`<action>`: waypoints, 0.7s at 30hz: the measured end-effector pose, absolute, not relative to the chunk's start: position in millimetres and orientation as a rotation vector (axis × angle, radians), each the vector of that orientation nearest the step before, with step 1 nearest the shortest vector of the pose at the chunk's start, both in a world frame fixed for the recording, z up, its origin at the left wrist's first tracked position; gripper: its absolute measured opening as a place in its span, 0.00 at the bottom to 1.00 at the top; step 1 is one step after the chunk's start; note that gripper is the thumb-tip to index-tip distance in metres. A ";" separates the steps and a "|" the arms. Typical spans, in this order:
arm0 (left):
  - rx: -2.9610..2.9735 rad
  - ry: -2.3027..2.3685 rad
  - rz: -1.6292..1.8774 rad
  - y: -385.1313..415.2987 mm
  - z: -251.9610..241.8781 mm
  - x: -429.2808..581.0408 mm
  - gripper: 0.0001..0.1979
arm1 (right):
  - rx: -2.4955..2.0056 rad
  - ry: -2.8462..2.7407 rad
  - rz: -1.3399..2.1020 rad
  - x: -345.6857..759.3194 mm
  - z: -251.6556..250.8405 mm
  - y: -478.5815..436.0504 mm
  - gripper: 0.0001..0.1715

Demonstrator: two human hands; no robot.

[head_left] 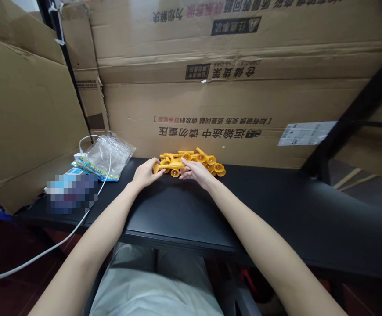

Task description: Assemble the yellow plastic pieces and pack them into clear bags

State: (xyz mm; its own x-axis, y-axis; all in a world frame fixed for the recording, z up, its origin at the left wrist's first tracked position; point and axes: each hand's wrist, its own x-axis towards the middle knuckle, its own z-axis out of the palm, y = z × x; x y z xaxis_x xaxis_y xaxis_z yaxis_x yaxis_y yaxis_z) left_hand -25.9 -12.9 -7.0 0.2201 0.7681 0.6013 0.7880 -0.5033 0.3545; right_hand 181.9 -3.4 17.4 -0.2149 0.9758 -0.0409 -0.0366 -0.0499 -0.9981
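A yellow-orange plastic piece with a thick handle and a flared end lies level between my two hands; its exact kind is not clear. The fingers of my left hand are closed on its flared left end. My right hand pinches the handle's right end between thumb and fingers. Right behind and beside both hands is a heap of similar yellow-orange pieces, several with round cup-shaped ends facing me. Part of the heap is hidden by my right hand.
A black tabletop carries the heap. Cardboard stands behind it as a wall, with another cardboard sheet at left. Clear plastic bags, a blurred-out packet and a white cable are on the left side.
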 end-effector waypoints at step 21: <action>-2.554 -1.630 -1.174 5.7 -27.1 -32.1 0.22 | -1.281 -1.425 -0.261 243.5 -27.1 51.3 0.19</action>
State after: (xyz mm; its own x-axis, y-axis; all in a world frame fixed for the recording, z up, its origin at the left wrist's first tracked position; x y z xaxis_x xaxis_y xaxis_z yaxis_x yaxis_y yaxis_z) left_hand -32.1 5.7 -27.1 0.2377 0.8252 0.5124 0.7475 -0.4923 0.4461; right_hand 243.5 51.3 -27.1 0.2399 0.5351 0.8100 0.7874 0.3808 -0.4847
